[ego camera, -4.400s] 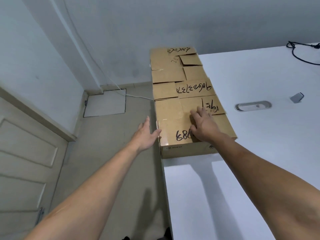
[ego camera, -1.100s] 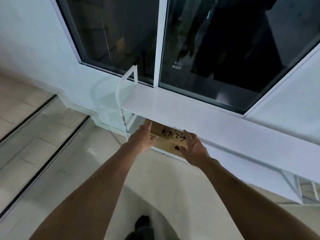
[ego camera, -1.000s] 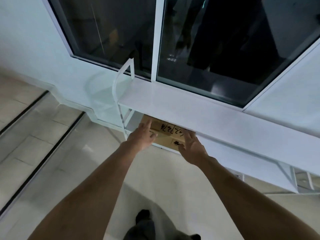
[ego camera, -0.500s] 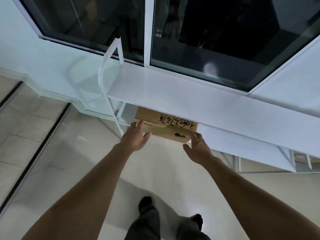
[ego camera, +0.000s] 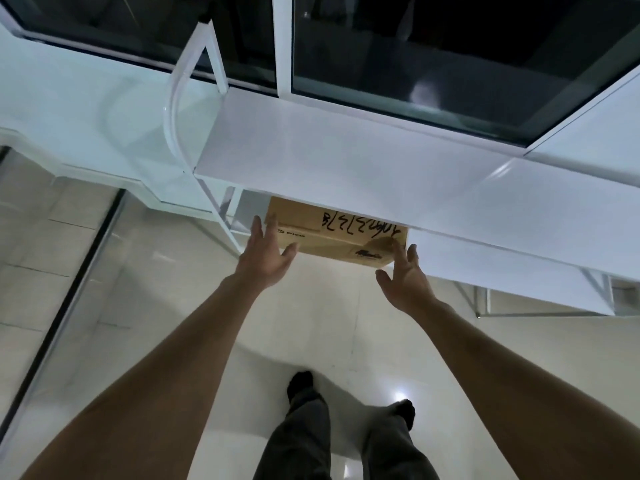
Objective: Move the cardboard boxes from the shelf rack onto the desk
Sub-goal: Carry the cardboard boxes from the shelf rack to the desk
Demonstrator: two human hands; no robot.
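A brown cardboard box (ego camera: 337, 239) with black handwritten numbers lies on the lower shelf (ego camera: 491, 268) of the white shelf rack, and its front sticks out from under the top shelf (ego camera: 346, 161). My left hand (ego camera: 265, 259) clasps the box's front left corner, fingers up along the side and thumb against the front face. My right hand (ego camera: 407, 278) presses on the front right corner with its fingers spread. The back of the box is hidden under the top shelf. The desk is out of view.
The rack stands against a wall under a dark window (ego camera: 415, 46). Its white curved side frame (ego camera: 180, 95) rises at the left. Pale floor tiles (ego camera: 156, 289) lie below. My legs (ego camera: 311, 427) stand just in front of the rack.
4.4 s ago my hands were on boxes on the desk. Over the last second they closed in on the box's front corners, and the box has come further out from under the top shelf.
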